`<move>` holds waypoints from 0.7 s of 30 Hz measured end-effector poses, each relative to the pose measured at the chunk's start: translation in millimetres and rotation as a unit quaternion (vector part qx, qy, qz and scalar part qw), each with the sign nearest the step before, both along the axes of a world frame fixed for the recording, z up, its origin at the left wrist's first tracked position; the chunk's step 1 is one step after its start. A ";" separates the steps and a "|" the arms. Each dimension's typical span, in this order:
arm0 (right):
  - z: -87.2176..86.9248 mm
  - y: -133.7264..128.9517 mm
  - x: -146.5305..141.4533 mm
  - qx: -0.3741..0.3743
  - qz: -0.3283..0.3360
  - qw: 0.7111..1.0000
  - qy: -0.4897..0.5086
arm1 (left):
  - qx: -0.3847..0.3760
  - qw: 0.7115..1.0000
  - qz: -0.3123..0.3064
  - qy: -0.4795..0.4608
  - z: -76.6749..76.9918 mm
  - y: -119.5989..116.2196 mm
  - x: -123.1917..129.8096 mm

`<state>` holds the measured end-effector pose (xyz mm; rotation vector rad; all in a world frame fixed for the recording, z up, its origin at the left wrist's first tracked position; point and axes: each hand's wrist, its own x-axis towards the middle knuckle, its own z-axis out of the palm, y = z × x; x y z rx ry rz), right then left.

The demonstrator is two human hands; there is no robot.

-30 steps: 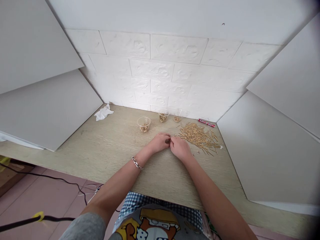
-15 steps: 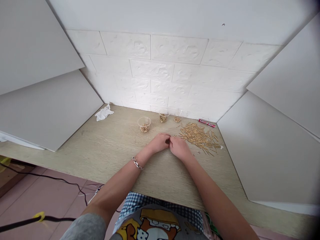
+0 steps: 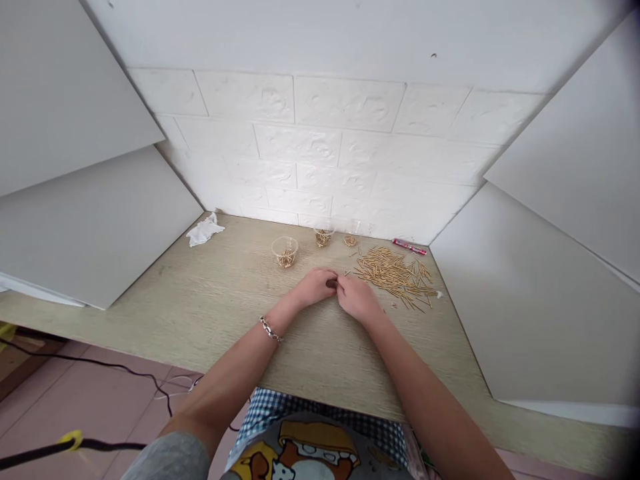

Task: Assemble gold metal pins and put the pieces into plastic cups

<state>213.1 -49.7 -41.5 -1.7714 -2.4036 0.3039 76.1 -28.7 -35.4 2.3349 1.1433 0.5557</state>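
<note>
The lone view looks forward and steeply down from the wearer's head.

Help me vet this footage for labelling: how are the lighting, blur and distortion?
Head view: soft light, brightest low on the white wall; dark right edge; wide-angle stretching near the borders; golden sticks fairly distinct; whatever is between left hand and right hand too dim to identify.
</note>
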 end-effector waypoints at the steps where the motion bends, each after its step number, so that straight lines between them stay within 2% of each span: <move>1: -1.1 0.2 2.3 0.001 -0.006 0.999 0.035 | -0.010 1.000 0.000 -0.002 0.9 -0.3 -0.4; 4: -3.7 2.3 8.9 0.000 -0.022 0.986 0.165 | -0.034 0.999 0.008 -0.015 3.3 -1.0 -0.8; 7: -4.9 5.4 13.3 -0.019 -0.033 0.958 0.283 | -0.044 0.998 0.009 -0.042 5.4 -1.8 -0.3; 12: -6.8 8.1 14.9 -0.066 -0.039 0.923 0.376 | -0.044 0.996 0.001 -0.073 6.5 -3.2 0.3; 16: -7.7 7.8 13.9 -0.035 -0.042 0.938 0.343 | -0.035 0.998 0.006 -0.050 4.9 -2.7 0.1; 21: -8.7 5.8 11.4 0.034 -0.051 0.985 0.158 | 0.004 0.999 0.035 -0.001 0.0 -0.6 -1.4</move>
